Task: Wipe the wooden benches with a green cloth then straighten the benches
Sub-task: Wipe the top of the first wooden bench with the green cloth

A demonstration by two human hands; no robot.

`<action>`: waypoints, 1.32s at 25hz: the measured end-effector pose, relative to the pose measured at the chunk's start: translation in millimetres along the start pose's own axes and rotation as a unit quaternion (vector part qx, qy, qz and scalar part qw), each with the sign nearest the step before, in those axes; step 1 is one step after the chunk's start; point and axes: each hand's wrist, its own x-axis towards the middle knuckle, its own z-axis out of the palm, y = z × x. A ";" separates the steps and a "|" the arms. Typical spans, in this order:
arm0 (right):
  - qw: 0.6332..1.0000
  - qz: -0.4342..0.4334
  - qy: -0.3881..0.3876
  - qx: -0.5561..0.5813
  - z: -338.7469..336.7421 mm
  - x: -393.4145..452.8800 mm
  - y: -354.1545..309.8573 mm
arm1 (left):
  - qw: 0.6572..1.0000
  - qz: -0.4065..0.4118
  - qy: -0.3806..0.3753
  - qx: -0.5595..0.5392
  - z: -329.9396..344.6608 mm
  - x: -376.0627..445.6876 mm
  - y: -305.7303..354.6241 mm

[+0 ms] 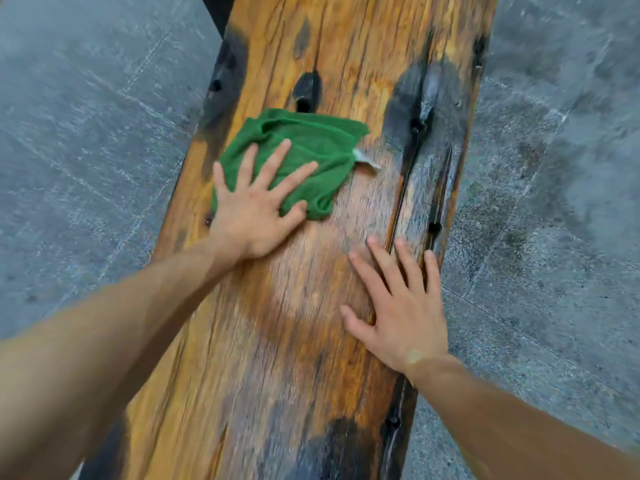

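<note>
A long wooden bench [346,39] of rough orange-brown plank with dark knots and holes runs from the bottom of the view to the top. A crumpled green cloth [311,140] with a small white tag lies on it near the left edge. My left hand [256,206] presses flat on the near part of the cloth, fingers spread and straight. My right hand [398,306] rests flat on the bare wood near the bench's right edge, fingers spread, holding nothing. The picture is blurred by motion.
Grey stone-tiled floor [86,133] lies on both sides of the bench. A long crack [401,202] runs along the right side of the plank. A dark rounded shape [214,8] shows at the top beside the bench's left edge.
</note>
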 end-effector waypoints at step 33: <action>1.000 0.003 -0.012 0.007 -1.8 -0.3 0.2 | 0.996 0.005 -0.055 -0.075 -14.8 1.8 88.0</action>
